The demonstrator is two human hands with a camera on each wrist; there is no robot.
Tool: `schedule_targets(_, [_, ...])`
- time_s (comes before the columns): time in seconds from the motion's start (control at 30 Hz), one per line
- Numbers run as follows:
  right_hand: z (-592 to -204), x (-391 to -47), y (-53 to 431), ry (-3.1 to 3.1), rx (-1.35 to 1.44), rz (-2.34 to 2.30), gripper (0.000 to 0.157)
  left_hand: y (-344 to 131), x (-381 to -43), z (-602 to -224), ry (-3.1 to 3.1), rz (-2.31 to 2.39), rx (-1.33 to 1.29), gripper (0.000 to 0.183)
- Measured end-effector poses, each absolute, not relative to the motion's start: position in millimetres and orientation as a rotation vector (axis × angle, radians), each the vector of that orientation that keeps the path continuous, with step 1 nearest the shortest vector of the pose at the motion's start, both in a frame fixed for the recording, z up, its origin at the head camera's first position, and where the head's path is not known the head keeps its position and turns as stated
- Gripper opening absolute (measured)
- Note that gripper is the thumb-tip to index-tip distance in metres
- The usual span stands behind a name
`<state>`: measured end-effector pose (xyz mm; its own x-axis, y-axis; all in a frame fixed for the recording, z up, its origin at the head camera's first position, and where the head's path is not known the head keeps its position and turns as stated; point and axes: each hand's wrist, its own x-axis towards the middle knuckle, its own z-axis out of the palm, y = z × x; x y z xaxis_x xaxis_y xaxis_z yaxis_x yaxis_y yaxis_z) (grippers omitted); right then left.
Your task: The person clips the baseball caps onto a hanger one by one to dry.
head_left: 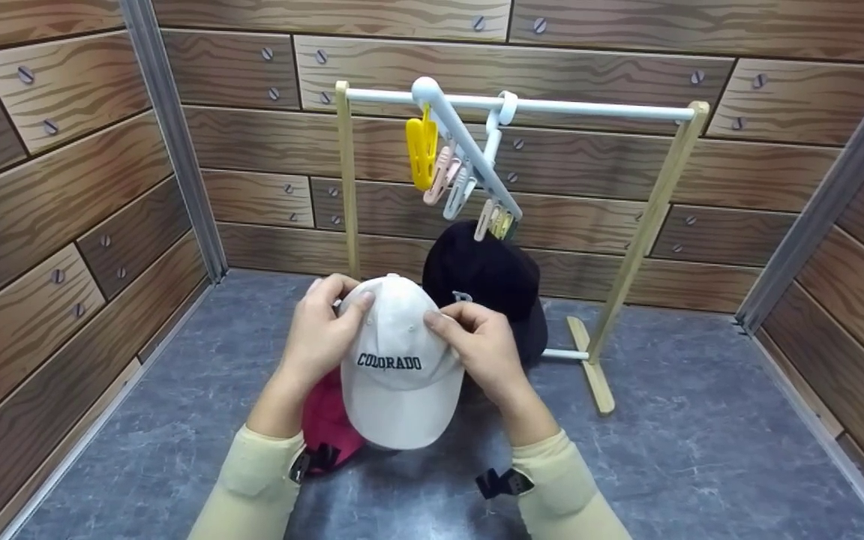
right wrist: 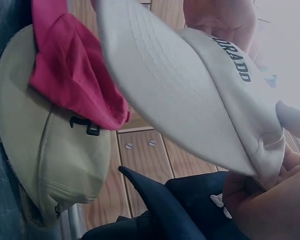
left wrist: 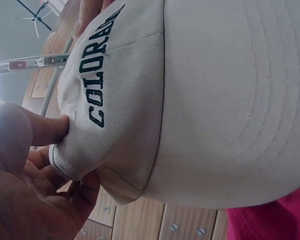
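Observation:
A white baseball cap (head_left: 400, 416) lettered COLORADO is held up between my two hands, its brim toward me. My left hand (head_left: 318, 324) pinches one side of the crown, thumb on the front fabric. On the opposite side my right hand (head_left: 488, 346) pinches the crown in the same way. Below and left of it lies a pink cap (head_left: 323, 424), partly covered by the white one. A dark cap (head_left: 481, 262) is behind my right hand. The right wrist view also shows a khaki cap (right wrist: 72, 160) beside the pink one.
A wooden rack (head_left: 661, 202) with a white top bar (head_left: 597, 110) stands behind. From the bar hangs a pale blue hanger (head_left: 469, 146) with several clothespins, among them a yellow one (head_left: 421, 154). Wood-patterned walls surround the grey tabletop (head_left: 672, 450).

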<state>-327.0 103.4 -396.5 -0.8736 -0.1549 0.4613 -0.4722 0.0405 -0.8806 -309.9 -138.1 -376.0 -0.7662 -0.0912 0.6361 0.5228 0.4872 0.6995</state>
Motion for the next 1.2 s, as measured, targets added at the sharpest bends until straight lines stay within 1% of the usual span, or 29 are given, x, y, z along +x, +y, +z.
schedule_targets(0.5, [-385, -331, 117, -2.086, 0.625, 1.897, 0.017, -127, -309, -371, -2.100, -1.299, -0.378, 0.010])
schedule_targets(0.8, [-385, -330, 124, -2.094, 0.614, 1.884, 0.017, -121, -309, -369, -2.113, -1.279, -0.403, 0.011])
schedule_targets(1.2, [-379, -330, 131, -2.070, 0.625, 1.888, 0.015, -113, -310, -359, -2.127, -1.231, -0.416, 0.010])
